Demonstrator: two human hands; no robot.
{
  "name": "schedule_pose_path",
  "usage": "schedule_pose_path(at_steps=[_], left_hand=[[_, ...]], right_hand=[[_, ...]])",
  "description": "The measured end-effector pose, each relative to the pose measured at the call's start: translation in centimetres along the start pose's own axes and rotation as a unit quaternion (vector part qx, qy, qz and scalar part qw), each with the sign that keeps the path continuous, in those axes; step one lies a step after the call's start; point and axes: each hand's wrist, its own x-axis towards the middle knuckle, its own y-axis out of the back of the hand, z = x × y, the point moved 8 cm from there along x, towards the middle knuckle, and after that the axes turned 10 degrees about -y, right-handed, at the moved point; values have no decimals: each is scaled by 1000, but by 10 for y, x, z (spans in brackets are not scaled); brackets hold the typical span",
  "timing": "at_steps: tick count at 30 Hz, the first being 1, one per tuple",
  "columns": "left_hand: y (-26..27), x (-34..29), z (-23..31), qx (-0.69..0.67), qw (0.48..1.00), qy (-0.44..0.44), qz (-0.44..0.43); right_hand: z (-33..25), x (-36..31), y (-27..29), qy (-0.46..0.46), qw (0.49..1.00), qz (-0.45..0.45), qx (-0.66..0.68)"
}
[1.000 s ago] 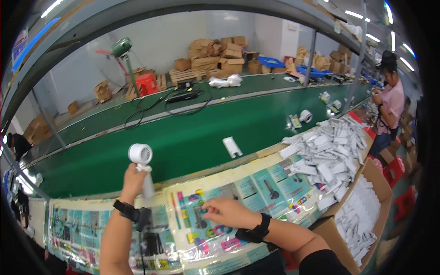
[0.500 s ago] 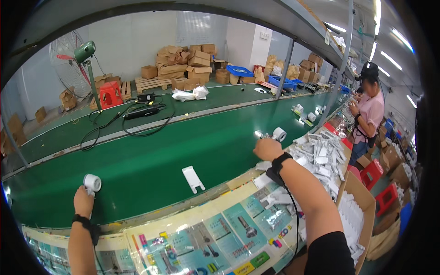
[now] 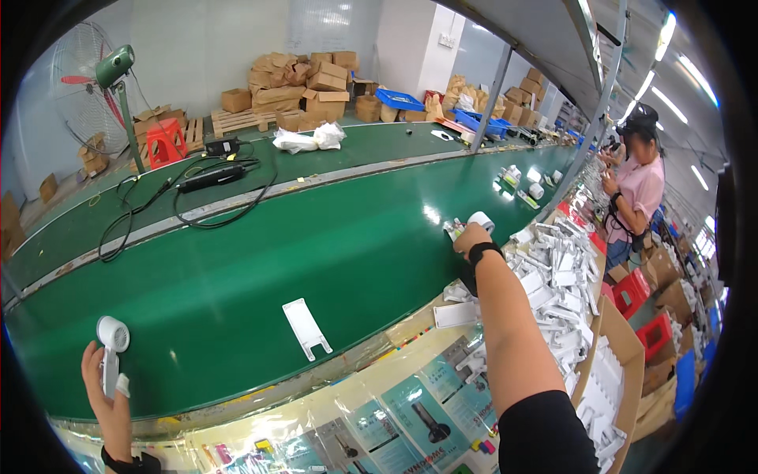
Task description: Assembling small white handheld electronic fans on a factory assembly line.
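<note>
At the lower left, a white handheld fan (image 3: 114,335) with a round head lies on the green conveyor belt (image 3: 229,292). My left hand (image 3: 109,395) is around its handle with thumb and fingers spread apart, no longer wrapped on it. Farther right, my right hand (image 3: 472,236) has its fingers closed at another white fan (image 3: 481,222), whose handle end shows small greenish parts; the fingertips are partly hidden. Between the hands lies a flat white handle cover (image 3: 306,328) with a notched end. Black bands circle both my wrists.
A heap of white plastic parts (image 3: 553,276) lies right of my right arm, above a cardboard box (image 3: 624,347) of similar parts. More fans (image 3: 513,175) sit farther along the belt. A person in pink (image 3: 638,189) works beyond. A black tool with cable (image 3: 212,178) lies across the belt.
My left hand's fingers have spread from the fan's handle, and the fan now lies with its handle showing. My right hand has closed in on the other fan. The whole view has shifted rightward.
</note>
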Motion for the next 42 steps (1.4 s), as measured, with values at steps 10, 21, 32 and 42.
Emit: schedule_pose_path(at_steps=[10,21,32,42], left_hand=[[-92,-59,139,-540,778,218,-237],[-79,-134,181,-722,615,315,-10],[-57,-191,178,-745,534,360,-175],[-56,-199,185,-803,427,350,-225]], right_hand=[[-61,-231,84,197,663,-423,585],[-23,-559,1,461,630,-450,433],[-14,-555,-28,502,638,-487,321],[-8,-590,-21,463,595,-533,383]])
